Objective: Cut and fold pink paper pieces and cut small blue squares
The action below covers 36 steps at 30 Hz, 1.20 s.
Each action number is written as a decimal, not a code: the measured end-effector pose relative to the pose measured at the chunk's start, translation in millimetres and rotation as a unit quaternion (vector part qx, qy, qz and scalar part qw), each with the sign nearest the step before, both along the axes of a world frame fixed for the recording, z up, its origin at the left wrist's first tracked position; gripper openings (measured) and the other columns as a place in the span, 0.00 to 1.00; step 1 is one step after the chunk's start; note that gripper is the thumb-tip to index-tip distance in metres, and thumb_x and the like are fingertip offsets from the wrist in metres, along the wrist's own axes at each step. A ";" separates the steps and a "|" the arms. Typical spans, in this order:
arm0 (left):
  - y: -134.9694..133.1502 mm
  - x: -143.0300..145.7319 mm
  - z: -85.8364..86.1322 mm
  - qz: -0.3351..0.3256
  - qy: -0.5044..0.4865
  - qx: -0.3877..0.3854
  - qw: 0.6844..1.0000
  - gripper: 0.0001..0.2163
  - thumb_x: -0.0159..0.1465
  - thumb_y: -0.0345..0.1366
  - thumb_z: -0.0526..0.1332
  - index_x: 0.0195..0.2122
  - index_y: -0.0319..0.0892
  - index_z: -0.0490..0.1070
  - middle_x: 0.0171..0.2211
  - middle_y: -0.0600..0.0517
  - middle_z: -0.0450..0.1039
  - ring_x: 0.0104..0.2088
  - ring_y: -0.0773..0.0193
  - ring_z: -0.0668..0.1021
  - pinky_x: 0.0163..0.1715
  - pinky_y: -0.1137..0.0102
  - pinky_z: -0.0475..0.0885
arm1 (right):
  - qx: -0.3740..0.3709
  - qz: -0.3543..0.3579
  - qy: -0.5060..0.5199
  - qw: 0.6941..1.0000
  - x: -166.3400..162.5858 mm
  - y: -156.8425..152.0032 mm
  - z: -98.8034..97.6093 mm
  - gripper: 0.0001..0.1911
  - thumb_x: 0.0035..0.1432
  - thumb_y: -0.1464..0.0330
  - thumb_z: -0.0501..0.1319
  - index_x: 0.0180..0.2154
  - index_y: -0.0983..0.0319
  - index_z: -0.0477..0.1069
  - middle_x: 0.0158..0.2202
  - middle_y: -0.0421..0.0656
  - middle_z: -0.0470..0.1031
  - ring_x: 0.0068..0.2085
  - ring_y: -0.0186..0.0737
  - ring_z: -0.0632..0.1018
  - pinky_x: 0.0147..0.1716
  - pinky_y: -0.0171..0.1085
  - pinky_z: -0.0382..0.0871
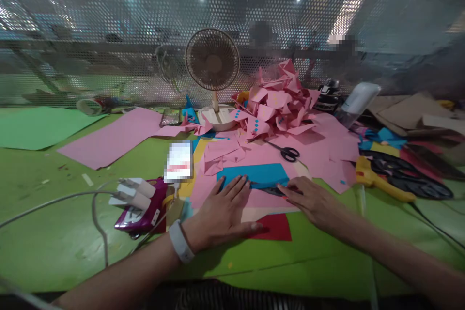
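Observation:
My left hand (222, 213) lies flat with fingers spread, pressing on pink paper (254, 199) and the lower left edge of a blue paper sheet (256, 174). A white band sits on that wrist. My right hand (308, 199) rests at the blue sheet's lower right corner, its fingers closed around a dark tool (271, 189) whose tip lies along the sheet's bottom edge; I cannot name it for sure. A red sheet (278, 227) pokes out below the pink one.
Black scissors (289, 153) lie behind the blue sheet. A heap of folded pink paper pieces (279, 104) stands beside a small desk fan (212, 65). A purple power strip with white plugs (140, 203) is left. A yellow-handled tool (378, 181) and dark scraps lie right. Mesh wall behind.

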State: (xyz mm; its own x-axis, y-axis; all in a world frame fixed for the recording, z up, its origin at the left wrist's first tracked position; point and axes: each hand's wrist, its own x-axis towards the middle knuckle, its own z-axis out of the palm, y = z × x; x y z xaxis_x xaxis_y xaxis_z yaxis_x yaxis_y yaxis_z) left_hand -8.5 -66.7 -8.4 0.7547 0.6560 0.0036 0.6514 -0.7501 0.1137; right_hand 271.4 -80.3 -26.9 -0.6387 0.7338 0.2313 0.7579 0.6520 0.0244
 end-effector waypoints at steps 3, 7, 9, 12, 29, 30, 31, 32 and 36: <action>-0.4 -0.1 -0.4 0.000 -0.002 0.006 1.000 0.37 0.60 0.61 0.37 0.64 0.42 0.38 0.65 0.46 0.40 0.64 0.55 0.46 0.60 0.57 0.37 | 0.013 -0.007 0.003 1.000 1.1 -0.8 -1.5 0.21 0.61 0.73 0.50 0.56 0.61 0.61 0.42 0.51 0.68 0.42 0.45 0.70 0.37 0.43 0.69; -0.7 -0.2 0.3 -0.003 0.004 0.016 1.000 0.37 0.60 0.61 0.36 0.65 0.41 0.38 0.65 0.46 0.40 0.64 0.55 0.46 0.60 0.57 0.37 | 0.031 -0.007 -0.002 1.000 3.5 1.9 -2.4 0.21 0.61 0.73 0.50 0.55 0.61 0.62 0.42 0.51 0.68 0.42 0.45 0.70 0.37 0.44 0.69; -0.5 -0.1 0.8 -0.006 0.006 0.019 1.000 0.37 0.61 0.60 0.36 0.64 0.41 0.38 0.65 0.46 0.41 0.64 0.56 0.46 0.60 0.57 0.37 | 0.016 0.003 -0.006 1.000 4.8 3.6 -0.8 0.21 0.61 0.73 0.49 0.56 0.61 0.61 0.43 0.51 0.68 0.42 0.45 0.69 0.38 0.43 0.69; -0.3 0.1 1.7 -0.011 0.006 0.019 1.000 0.36 0.61 0.60 0.35 0.64 0.40 0.39 0.64 0.46 0.42 0.64 0.57 0.46 0.60 0.58 0.36 | 0.000 0.008 -0.014 1.000 6.1 6.2 2.2 0.21 0.62 0.72 0.49 0.57 0.61 0.60 0.44 0.51 0.67 0.43 0.45 0.69 0.38 0.43 0.69; -0.1 1.2 2.5 -0.003 0.009 0.002 1.000 0.38 0.60 0.61 0.36 0.65 0.41 0.36 0.65 0.45 0.40 0.64 0.54 0.45 0.60 0.57 0.36 | -0.010 0.013 0.009 1.000 -5.7 5.0 4.5 0.21 0.62 0.73 0.48 0.56 0.61 0.62 0.42 0.51 0.67 0.42 0.44 0.69 0.38 0.43 0.69; -0.2 1.3 2.1 -0.004 0.009 0.003 1.000 0.38 0.60 0.61 0.36 0.65 0.40 0.36 0.65 0.45 0.40 0.64 0.54 0.45 0.60 0.57 0.36 | -0.013 0.015 0.009 1.000 -6.2 4.7 4.6 0.21 0.62 0.74 0.48 0.56 0.61 0.61 0.42 0.51 0.67 0.42 0.44 0.69 0.38 0.43 0.69; -0.4 1.4 1.6 -0.003 0.010 0.003 1.000 0.38 0.60 0.61 0.36 0.65 0.40 0.37 0.65 0.45 0.40 0.64 0.54 0.45 0.60 0.57 0.36 | -0.014 0.015 0.010 1.000 -6.3 4.2 4.7 0.21 0.62 0.74 0.48 0.56 0.61 0.61 0.42 0.51 0.67 0.42 0.44 0.69 0.38 0.42 0.69; -0.5 1.6 1.0 -0.002 0.009 0.003 1.000 0.38 0.60 0.61 0.36 0.65 0.40 0.37 0.65 0.45 0.40 0.64 0.54 0.45 0.60 0.57 0.35 | -0.016 0.015 0.011 1.000 -6.2 3.8 4.9 0.21 0.62 0.73 0.48 0.56 0.60 0.61 0.42 0.51 0.67 0.42 0.44 0.69 0.38 0.42 0.69; -0.9 2.7 1.0 -0.001 0.001 -0.009 1.000 0.37 0.61 0.60 0.37 0.64 0.39 0.38 0.65 0.45 0.41 0.64 0.56 0.45 0.60 0.57 0.34 | -0.010 0.015 0.013 1.000 -5.8 2.7 5.6 0.21 0.62 0.73 0.49 0.56 0.60 0.61 0.42 0.50 0.68 0.42 0.44 0.69 0.38 0.43 0.69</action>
